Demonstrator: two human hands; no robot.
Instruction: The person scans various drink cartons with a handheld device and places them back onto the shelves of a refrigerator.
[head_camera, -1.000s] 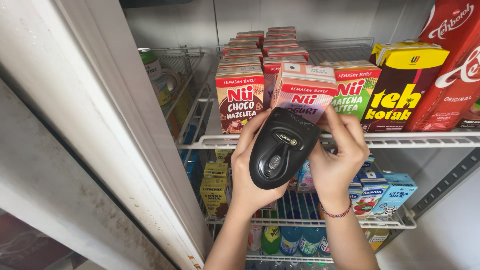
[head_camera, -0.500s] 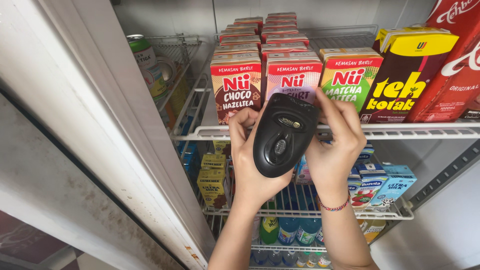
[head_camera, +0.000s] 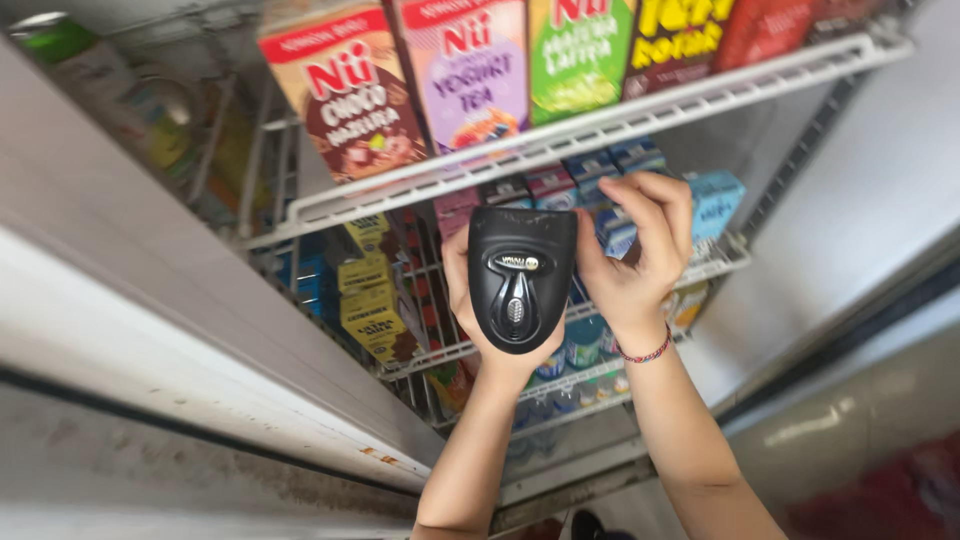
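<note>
Scanner, black and handheld, sits in the left hand; I see those fingers wrapped behind it and clamped on its body, its back facing the head camera. It hangs in front of the middle wire shelf of an open cooler, below the front rail of the top shelf.

Right hand is just beside the scanner's right edge, thumb touching or nearly touching it. Its fingers curl toward a small blue carton near the right end of the middle shelf. I cannot tell whether they pinch anything; nothing shows clearly between them. A beaded bracelet circles that wrist.

Along the front edge of the top shelf I note tall cartons in a row: brown, purple-pink, green, yellow. Yellow packs stand at the left end of the middle shelf. Cooler door frame runs along the left.
</note>
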